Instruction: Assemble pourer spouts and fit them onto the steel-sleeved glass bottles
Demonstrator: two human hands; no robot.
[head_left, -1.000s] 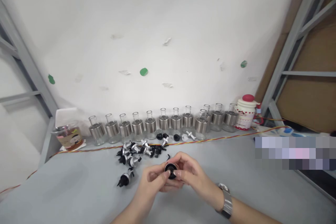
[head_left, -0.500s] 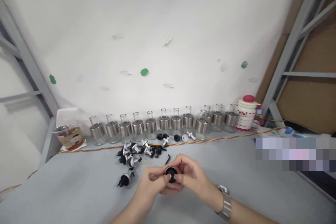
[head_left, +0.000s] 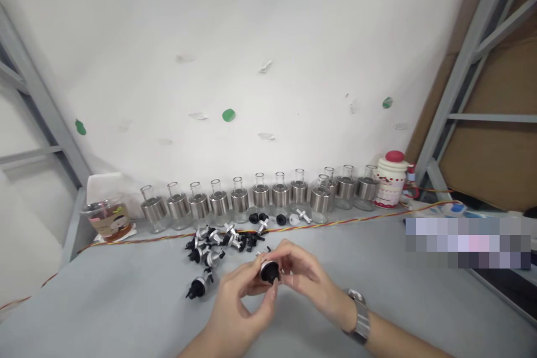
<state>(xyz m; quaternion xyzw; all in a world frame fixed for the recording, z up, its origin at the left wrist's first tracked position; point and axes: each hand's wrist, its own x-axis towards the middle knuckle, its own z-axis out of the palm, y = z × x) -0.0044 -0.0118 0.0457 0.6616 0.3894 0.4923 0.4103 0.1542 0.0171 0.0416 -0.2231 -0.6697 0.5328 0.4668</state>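
Between the fingers of both hands is a bottle pourer [head_left: 269,272] with a silver collar and a black stopper end, tilted toward the lower right. My left hand [head_left: 239,305] grips it from the left, thumb by the black tip. From the right, my right hand [head_left: 308,279] pinches it near the stopper; its fingers partly cover the collar. Left of my hands lies a loose pourer [head_left: 197,287], silver and black. Behind it is a pile of similar pourers [head_left: 215,257]. A metal watch [head_left: 359,316] sits on my right wrist.
Glass bottles with steel sleeves [head_left: 239,200] stand in a row along the wall. A twisted red-yellow wire [head_left: 361,214] runs before them. A drink cup [head_left: 109,222] stands left, a white and red jar [head_left: 390,180] right. Small black caps [head_left: 281,220] lie near the bottles.
The pourer has turned: its round black opening faced me before, and now the stopper points down and right. My left thumb has moved from the opening to the stopper's tip.
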